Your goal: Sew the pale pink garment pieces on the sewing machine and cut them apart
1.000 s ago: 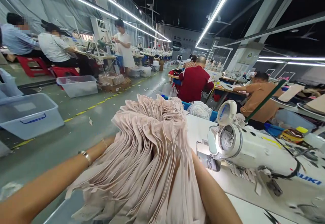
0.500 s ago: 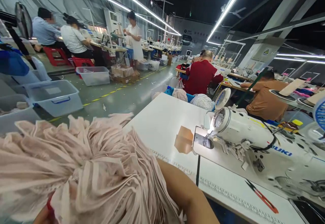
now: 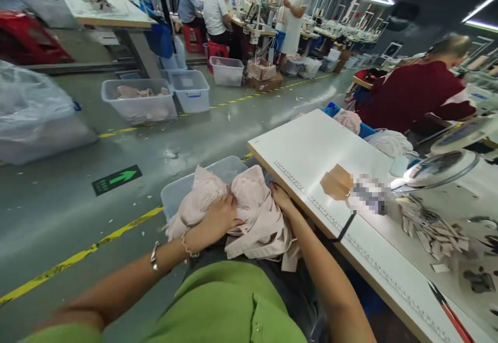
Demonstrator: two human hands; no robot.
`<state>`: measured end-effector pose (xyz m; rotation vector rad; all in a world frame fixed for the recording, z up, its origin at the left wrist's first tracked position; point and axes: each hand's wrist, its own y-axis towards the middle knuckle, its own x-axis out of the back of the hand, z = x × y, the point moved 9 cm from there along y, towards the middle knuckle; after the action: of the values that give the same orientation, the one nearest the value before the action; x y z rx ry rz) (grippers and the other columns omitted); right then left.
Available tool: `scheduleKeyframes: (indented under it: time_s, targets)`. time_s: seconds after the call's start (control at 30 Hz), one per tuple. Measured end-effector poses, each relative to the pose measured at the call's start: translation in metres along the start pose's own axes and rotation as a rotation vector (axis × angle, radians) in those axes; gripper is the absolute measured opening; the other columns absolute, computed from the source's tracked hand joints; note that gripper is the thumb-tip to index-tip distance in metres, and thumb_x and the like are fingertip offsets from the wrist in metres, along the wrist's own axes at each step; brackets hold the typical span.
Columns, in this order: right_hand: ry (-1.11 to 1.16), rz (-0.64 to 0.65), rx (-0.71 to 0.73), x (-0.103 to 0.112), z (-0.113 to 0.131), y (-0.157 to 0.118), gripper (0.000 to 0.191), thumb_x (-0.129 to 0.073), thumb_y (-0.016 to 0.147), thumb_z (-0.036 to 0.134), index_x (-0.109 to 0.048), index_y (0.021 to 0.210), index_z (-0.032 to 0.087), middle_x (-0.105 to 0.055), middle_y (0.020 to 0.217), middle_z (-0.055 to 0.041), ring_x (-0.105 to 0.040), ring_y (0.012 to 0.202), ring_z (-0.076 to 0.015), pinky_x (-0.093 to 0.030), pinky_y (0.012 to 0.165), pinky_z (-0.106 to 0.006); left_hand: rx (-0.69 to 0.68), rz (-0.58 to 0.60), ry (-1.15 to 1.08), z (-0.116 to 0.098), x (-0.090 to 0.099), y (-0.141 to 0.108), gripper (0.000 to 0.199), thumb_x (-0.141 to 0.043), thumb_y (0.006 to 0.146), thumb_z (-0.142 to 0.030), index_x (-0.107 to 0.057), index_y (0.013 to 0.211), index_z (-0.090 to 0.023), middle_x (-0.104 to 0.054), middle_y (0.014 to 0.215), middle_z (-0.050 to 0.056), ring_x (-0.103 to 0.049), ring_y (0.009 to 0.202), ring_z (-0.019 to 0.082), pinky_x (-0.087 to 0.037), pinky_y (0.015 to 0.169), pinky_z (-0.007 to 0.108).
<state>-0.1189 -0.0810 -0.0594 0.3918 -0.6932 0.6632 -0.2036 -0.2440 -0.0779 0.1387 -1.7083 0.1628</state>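
Note:
A pile of pale pink padded garments [image 3: 252,218] lies at a clear plastic bin [image 3: 173,195], just left of the white sewing table [image 3: 295,146]. My left hand [image 3: 218,221] lies on top of the pile, its fingers spread over the cloth. At the pile's right edge, beside the table edge, is my right hand [image 3: 280,197], its fingertips against the garments; how far they close on the cloth is hidden.
On the table are a brown card piece [image 3: 336,182], a sewing machine partly blurred, fabric scraps [image 3: 431,231] and red-handled snips [image 3: 453,314]. Bins [image 3: 190,91] line the floor beyond. A person in dark red [image 3: 412,91] sits beyond the table; others work farther back.
The view has swung left and down. The pink garments, held up close before, now rest low at the bin, and both hands have come into view on them.

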Motion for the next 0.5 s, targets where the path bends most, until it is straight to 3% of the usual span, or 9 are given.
scheduleKeyframes:
  time_s: [0.1, 0.2, 0.23, 0.3, 0.33, 0.4, 0.5]
  targets:
    - [-0.016, -0.033, 0.105, 0.000, 0.020, -0.021, 0.042, -0.036, 0.099, 0.040, -0.061, 0.126, 0.019, -0.062, 0.131, -0.0117, -0.053, 0.125, -0.0252, -0.039, 0.109, -0.046, -0.199, -0.052, 0.018, -0.002, 0.011, 0.008, 0.040, -0.069, 0.084, -0.042, -0.062, 0.106, -0.009, -0.063, 0.113, 0.020, -0.055, 0.114, 0.036, -0.039, 0.098, 0.045]
    - [-0.126, -0.139, 0.475, 0.002, 0.066, -0.067, 0.034, -0.041, 0.097, 0.031, -0.061, 0.122, 0.018, -0.063, 0.124, -0.0140, -0.053, 0.121, -0.0256, -0.041, 0.103, -0.047, -0.394, 0.011, -0.144, 0.003, 0.015, 0.014, 0.021, -0.058, 0.093, -0.032, -0.062, 0.106, -0.016, -0.066, 0.106, 0.011, -0.058, 0.108, 0.028, -0.037, 0.098, 0.038]
    - [-0.183, -0.079, 0.608, -0.008, 0.079, -0.086, 0.029, -0.044, 0.096, 0.029, -0.064, 0.114, 0.019, -0.066, 0.112, -0.0126, -0.057, 0.111, -0.0245, -0.043, 0.098, -0.044, -0.440, 0.046, -0.217, 0.008, 0.017, 0.017, 0.017, -0.054, 0.095, -0.027, -0.061, 0.107, -0.018, -0.067, 0.105, 0.008, -0.059, 0.106, 0.024, -0.037, 0.097, 0.035]
    - [-0.342, 0.176, 0.794, -0.040, 0.087, -0.123, 0.021, -0.049, 0.096, 0.029, -0.067, 0.102, 0.019, -0.068, 0.092, -0.0082, -0.060, 0.095, -0.0218, -0.044, 0.093, -0.040, -0.447, 0.075, -0.289, 0.023, 0.021, 0.029, 0.019, -0.059, 0.091, -0.028, -0.058, 0.107, -0.018, -0.066, 0.106, 0.006, -0.060, 0.101, 0.021, -0.037, 0.095, 0.031]
    - [-0.441, 0.298, 0.814, -0.054, 0.080, -0.138, 0.020, -0.052, 0.095, 0.031, -0.067, 0.101, 0.019, -0.068, 0.086, -0.0066, -0.060, 0.092, -0.0211, -0.043, 0.094, -0.040, -0.416, 0.090, -0.277, 0.033, 0.021, 0.037, 0.027, -0.065, 0.087, -0.033, -0.057, 0.107, -0.017, -0.066, 0.106, 0.006, -0.060, 0.099, 0.022, -0.038, 0.093, 0.031]
    - [-0.618, 0.437, 0.697, -0.061, 0.049, -0.152, 0.019, -0.057, 0.094, 0.034, -0.069, 0.094, 0.019, -0.069, 0.082, -0.0056, -0.061, 0.091, -0.0207, -0.040, 0.096, -0.039, -0.356, 0.159, -0.212, 0.048, 0.014, 0.051, 0.047, -0.074, 0.077, -0.045, -0.056, 0.107, -0.015, -0.066, 0.106, 0.009, -0.061, 0.095, 0.025, -0.039, 0.091, 0.034]
    - [-0.871, 0.512, 0.387, -0.037, -0.007, -0.156, 0.022, -0.066, 0.087, 0.035, -0.073, 0.076, 0.017, -0.071, 0.076, -0.0099, -0.064, 0.093, -0.0252, -0.039, 0.098, -0.044, -0.400, 0.312, -0.204, 0.051, -0.004, 0.064, 0.055, -0.079, 0.068, -0.055, -0.061, 0.102, -0.016, -0.069, 0.105, 0.011, -0.062, 0.095, 0.028, -0.041, 0.089, 0.034]
